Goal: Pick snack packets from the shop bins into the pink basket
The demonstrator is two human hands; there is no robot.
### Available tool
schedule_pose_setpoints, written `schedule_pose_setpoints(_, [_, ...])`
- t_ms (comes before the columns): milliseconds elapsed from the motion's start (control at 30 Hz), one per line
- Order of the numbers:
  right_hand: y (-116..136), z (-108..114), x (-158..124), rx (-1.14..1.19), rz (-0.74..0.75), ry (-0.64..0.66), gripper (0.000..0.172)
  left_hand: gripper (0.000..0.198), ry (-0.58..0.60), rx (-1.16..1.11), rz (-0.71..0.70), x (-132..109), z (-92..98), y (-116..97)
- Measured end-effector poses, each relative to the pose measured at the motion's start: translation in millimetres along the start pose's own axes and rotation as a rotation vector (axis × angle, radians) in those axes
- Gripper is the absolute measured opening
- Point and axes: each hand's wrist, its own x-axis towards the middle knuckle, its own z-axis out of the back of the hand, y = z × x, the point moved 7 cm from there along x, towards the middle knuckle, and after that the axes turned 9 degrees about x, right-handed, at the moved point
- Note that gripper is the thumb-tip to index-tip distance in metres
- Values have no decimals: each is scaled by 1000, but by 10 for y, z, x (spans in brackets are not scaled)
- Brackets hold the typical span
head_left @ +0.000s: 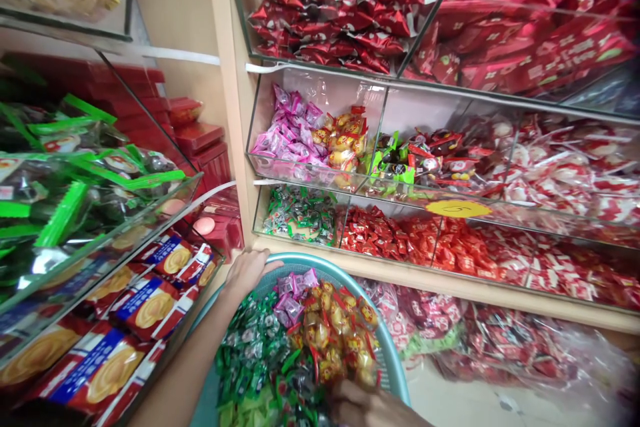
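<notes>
A teal plastic basket point(400, 373) full of wrapped sweets is in front of me, below the shelves. My left hand point(250, 271) holds its far left rim, with the fingers over the edge. Low in the basket, my right hand point(357, 401) is at the sweets; it is blurred, and its fingertips are hidden. Around it lie gold-wrapped sweets point(333, 327) and dark green-trimmed packets point(300, 380). Purple-wrapped sweets point(295, 297) sit at the basket's far side, green-wrapped sweets point(250, 340) at its left, and light green packets point(250, 407) near the front.
Clear-fronted shelf bins hold purple sweets point(290, 127), red-wrapped sweets point(375, 233) and large red packets point(330, 20). Close on the left are biscuit packs point(145, 303) and green-edged packets point(65, 207). Bagged sweets point(525, 353) lie on the floor at right.
</notes>
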Motion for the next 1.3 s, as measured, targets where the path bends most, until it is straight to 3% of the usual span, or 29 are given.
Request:
schedule_pose_setpoints(100, [87,358,80,349,-69,121,29,65,8,-1,-6,6,-18,1])
schedule_pose_setpoints(200, [37,662,315,414,-121,37,43,65,17,-2,5,7,-31,7])
schedule_pose_setpoints(267, [-45,722,534,338,-132,-42,40,63,7,7,11,5,-24,9])
schedule_pose_setpoints(500, [-398,242,1236,-379,-223,-133,24,62,1,-14,11,-8,-14,17])
schedule_pose_setpoints(600, [-498,57,1357,-482,-255,-191,19,60,-17,-3,7,-1,-15,24])
schedule_pose_setpoints(700, [-419,129,1352,-504,-248,-231,18,59,-7,-10,18,7,-29,38])
schedule_pose_setpoints(800, [-62,668,1300,-478,-122,-299,23,54,24,-32,20,9,-44,44])
schedule_pose_setpoints(867, [215,1287,1287,-446,-38,-378,12,49,37,-39,12,5,-48,42])
schedule_pose_setpoints(933, [403,2006,1325,-472,-7,-481,16,47,21,-30,6,1,-41,43])
schedule_pose_setpoints(1067, [372,3191,1569,-668,-109,-634,20,51,4,-26,10,1,-56,56])
schedule_pose_setpoints(1167, [85,3579,1827,-749,-297,-577,24,52,10,-33,11,9,-77,63])
schedule_pose_setpoints(1300, [-235,3637,2064,-705,-475,-448,26,53,7,-48,19,19,-83,73])
